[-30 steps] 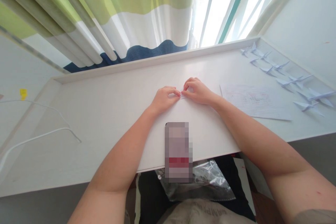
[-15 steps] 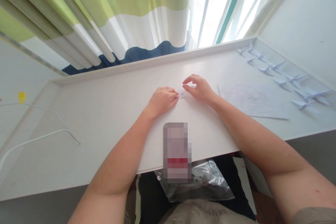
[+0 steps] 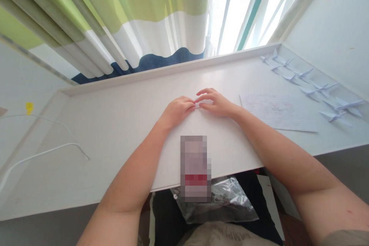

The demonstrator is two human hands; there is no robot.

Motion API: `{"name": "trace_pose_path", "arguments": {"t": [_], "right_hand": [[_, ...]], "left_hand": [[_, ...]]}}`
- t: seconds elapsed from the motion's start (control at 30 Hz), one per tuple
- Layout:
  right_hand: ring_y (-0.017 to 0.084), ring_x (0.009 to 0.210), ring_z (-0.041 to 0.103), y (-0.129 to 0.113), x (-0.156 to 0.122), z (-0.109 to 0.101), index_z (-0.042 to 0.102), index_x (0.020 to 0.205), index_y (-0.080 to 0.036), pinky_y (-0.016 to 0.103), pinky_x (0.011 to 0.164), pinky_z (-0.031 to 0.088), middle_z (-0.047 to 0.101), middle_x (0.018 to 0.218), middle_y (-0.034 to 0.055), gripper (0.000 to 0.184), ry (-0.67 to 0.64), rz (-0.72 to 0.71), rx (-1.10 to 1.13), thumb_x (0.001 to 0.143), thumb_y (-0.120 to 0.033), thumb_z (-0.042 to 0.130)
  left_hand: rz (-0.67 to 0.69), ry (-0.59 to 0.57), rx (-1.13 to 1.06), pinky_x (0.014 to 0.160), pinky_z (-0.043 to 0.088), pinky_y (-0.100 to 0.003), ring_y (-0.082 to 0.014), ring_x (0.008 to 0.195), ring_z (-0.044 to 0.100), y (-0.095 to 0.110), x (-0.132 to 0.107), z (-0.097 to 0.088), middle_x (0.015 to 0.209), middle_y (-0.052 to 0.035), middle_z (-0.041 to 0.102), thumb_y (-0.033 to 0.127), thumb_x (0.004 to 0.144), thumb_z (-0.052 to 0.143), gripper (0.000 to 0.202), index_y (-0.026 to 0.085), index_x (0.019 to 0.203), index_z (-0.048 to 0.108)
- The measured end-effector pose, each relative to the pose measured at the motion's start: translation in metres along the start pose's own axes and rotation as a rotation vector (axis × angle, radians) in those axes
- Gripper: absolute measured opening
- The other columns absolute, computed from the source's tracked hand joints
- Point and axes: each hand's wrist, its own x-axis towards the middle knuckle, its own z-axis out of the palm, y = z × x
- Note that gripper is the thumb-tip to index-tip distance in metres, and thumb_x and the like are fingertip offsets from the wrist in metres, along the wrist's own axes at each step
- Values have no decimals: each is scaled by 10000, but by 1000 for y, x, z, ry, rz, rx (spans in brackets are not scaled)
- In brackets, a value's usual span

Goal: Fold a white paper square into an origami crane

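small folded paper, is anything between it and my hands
Nothing visible. The left hand holds the small folded paper on the desk and the right hand touches it; the lined sheet lies apart to the right.

On the white desk (image 3: 115,123), the left hand (image 3: 176,110) and right hand (image 3: 216,103) pinch a small folded paper (image 3: 197,105) between their fingertips, with a written sheet (image 3: 276,112) and paper cranes (image 3: 317,90) lying to the right.

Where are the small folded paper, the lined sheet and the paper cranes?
small folded paper (image 3: 196,105): head view, on its visible white tip.
lined sheet (image 3: 276,112): head view, on the middle of the written page.
paper cranes (image 3: 310,90): head view, on the body of a crane midway along the row.
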Motion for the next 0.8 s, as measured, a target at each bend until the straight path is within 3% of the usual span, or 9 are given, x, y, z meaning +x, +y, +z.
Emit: {"name": "trace_pose_path", "arguments": {"t": [0.13, 0.27, 0.4, 0.5, 0.63, 0.8], "right_hand": [[335, 1487, 592, 2, -2, -1, 854, 1256, -341, 615, 1293, 427, 723, 1534, 61, 375, -51, -51, 7, 931, -195, 738], [307, 1282, 721, 4, 3, 2, 873, 1143, -296, 556, 1197, 514, 835, 1297, 72, 218, -10, -75, 19, 999, -272, 711], [285, 1092, 763, 3, 6, 2, 863, 1065, -269, 486, 1041, 578, 862, 1107, 74, 218, 44, -39, 20, 1039, -297, 648], [288, 1102, 764, 3, 5, 1, 849, 1081, -273, 492, 1042, 578, 861, 1138, 71, 197, 89, -48, 30, 1011, -278, 665], [295, 1158, 764, 6, 3, -2, 858, 1039, -271, 524, 1119, 555, 866, 1181, 69, 195, 66, -87, 28, 975, -242, 676], [302, 1292, 726, 9, 2, -2, 856, 1213, -307, 547, 1205, 509, 841, 1329, 51, 321, 4, -118, 39, 919, -236, 749]], "left_hand": [[-59, 9, 29, 1095, 621, -420, -250, 1232, 765, -1, -1, 1, 1256, -94, 846, 291, 1148, 548, 284, 215, 1175, 821], [-35, -14, 39, 1137, 605, -456, -267, 1268, 760, 1, -1, 0, 1293, -85, 842, 289, 1110, 623, 211, 220, 1177, 810], [-80, -12, 75, 1092, 620, -465, -290, 1225, 776, 6, -1, 0, 1289, -96, 841, 329, 1023, 775, 239, 222, 1236, 788], [-142, 6, 113, 1023, 636, -426, -272, 1154, 795, 9, 0, 0, 1250, -91, 848, 299, 1048, 734, 230, 237, 1265, 774], [-111, -14, 93, 1049, 628, -412, -264, 1192, 793, 9, 0, 0, 1254, -73, 852, 250, 1095, 636, 171, 246, 1161, 793], [-161, 31, -40, 1058, 621, -398, -255, 1184, 810, 5, -2, 1, 1306, -94, 847, 265, 1129, 554, 270, 236, 1254, 791]]}}
